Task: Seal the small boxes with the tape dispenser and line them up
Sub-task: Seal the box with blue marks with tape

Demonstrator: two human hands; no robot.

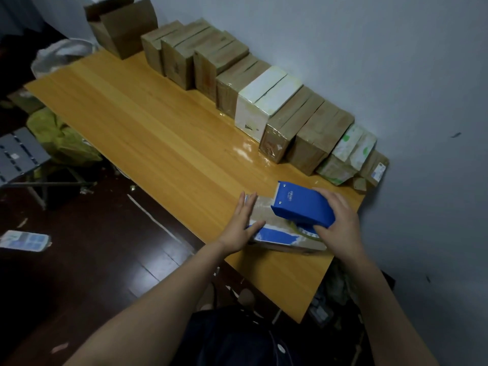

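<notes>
- Head view: small box [274, 235] lies flat at the near right end of the bench [158, 143]. Its long axis runs from far left to near right.
- Left hand [244, 223] rests on the box's far-left end with fingers straight and flat. It presses the box down rather than gripping it.
- Right hand [338, 220] clasps the blue tape dispenser [301, 204] at its near-right end, fingers curled round the body.
- Dispenser sits on top of the box, in line with the long axis, and its cutter end points far left toward the left hand.
- Likely step: a taping stroke along that axis, the right hand driving and the left steadying. Whether tape is already laid under the dispenser I cannot tell.
- Row of boxes [264, 101] stands against the wall [369, 62], running from an open carton [121, 25] at the far left down to the right.
- Row's near end lies close beyond the right hand, which is the nearer hand to it. Lining the box up would mean a short move far and right.
</notes>
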